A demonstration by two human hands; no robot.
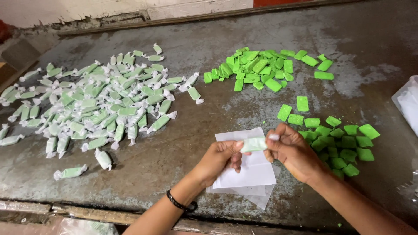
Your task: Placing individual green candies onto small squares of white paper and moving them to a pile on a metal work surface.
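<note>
Head view: left hand (217,159), right hand (291,150) fingers pinching paper-wrapped green block (254,144) ends; thin white wrapper sheets (250,174) beneath; rough grey table (183,148).

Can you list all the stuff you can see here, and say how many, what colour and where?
wrapped sweets: too many to count, pale green in white paper, heaped at left
bare sweets: a big pile, bright green, top middle
more bare sweets: a smaller pile, bright green, at right by the right hand
paper sheets: a small stack, white, under the hands
table: one, grey and worn
sweet being wrapped: one, pale green, between both hands
left hand: holds one end, black wristband
right hand: pinches the other end
</note>
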